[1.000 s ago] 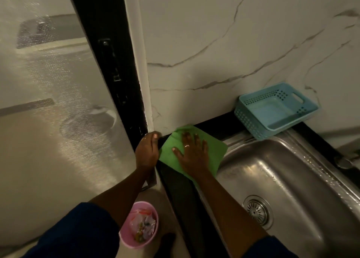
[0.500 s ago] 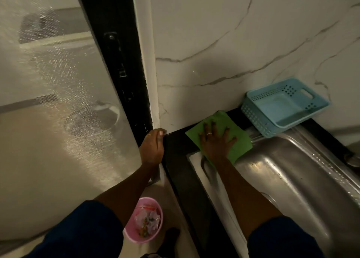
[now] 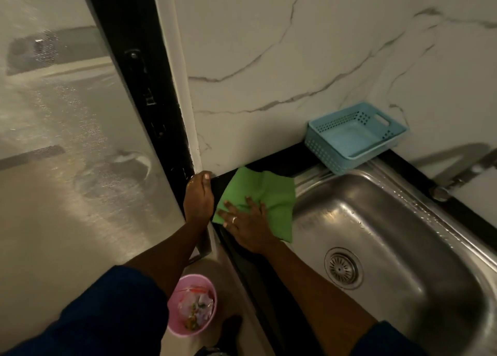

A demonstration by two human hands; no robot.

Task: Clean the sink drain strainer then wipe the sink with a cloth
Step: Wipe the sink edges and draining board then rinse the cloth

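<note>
A green cloth (image 3: 265, 194) lies flat on the black counter strip at the sink's left rim. My right hand (image 3: 248, 225) presses down on its near part with fingers spread. My left hand (image 3: 198, 198) rests on the counter's far left corner, beside the black door frame, holding nothing. The steel sink (image 3: 403, 237) fills the right side. Its round drain strainer (image 3: 342, 267) sits in the basin floor, uncovered.
A light blue plastic basket (image 3: 355, 138) stands on the counter behind the sink against the marble wall. A tap base (image 3: 441, 191) is at the right rim. A pink bin (image 3: 192, 303) with waste sits on the floor below. A frosted glass door (image 3: 67, 140) is at left.
My right hand has slid the cloth back from the sink's far left corner toward the near left counter strip. The left hand stays on the counter corner.
</note>
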